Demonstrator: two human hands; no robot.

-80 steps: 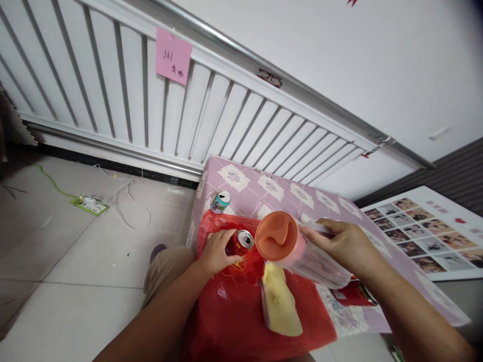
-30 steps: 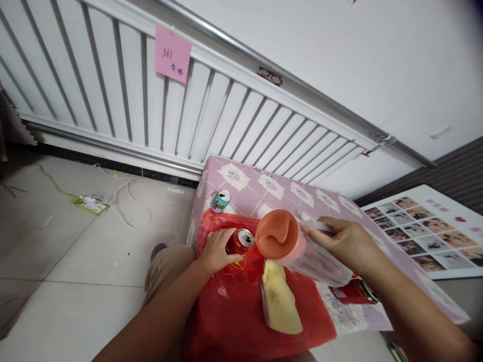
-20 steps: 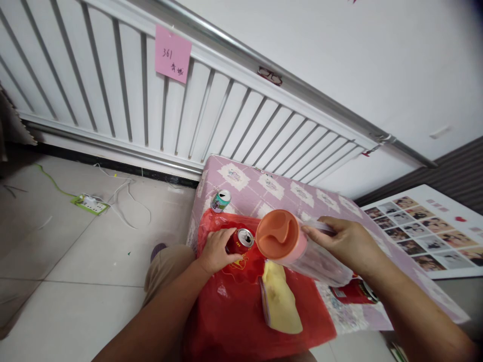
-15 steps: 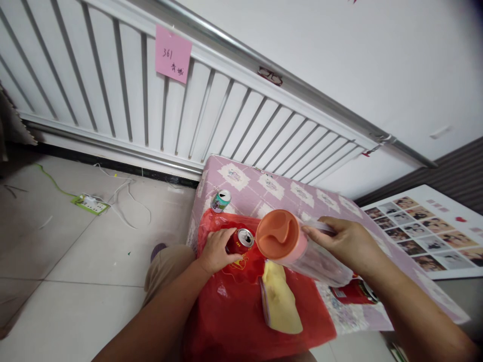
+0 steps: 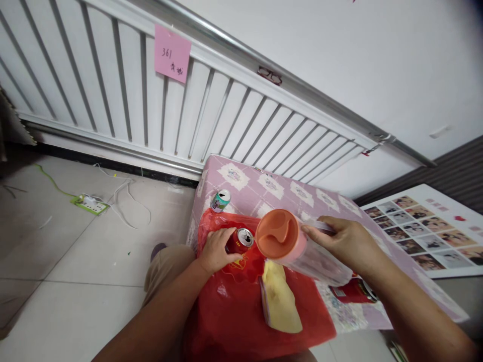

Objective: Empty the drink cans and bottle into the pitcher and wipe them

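Note:
My left hand (image 5: 218, 251) is closed around a small red drink can (image 5: 241, 242) whose top is opened. The can rests on a red plastic sheet (image 5: 234, 322). By its handle, my right hand (image 5: 345, 241) grips a clear pitcher (image 5: 320, 264) with an orange lid (image 5: 277, 234). The pitcher is tilted on its side, its lid end close to the can's top. A folded yellow cloth (image 5: 281, 299) lies on the sheet in front of the pitcher. Behind my left hand stands an opened green and white can (image 5: 220, 201).
A patterned pink tablecloth (image 5: 271, 186) covers the table. Another red can-like container (image 5: 350, 291) lies on its side beneath my right forearm. A white radiator (image 5: 211, 110) runs along the wall. A photo board (image 5: 426, 231) stands right; a green power strip (image 5: 89, 203) lies on the floor.

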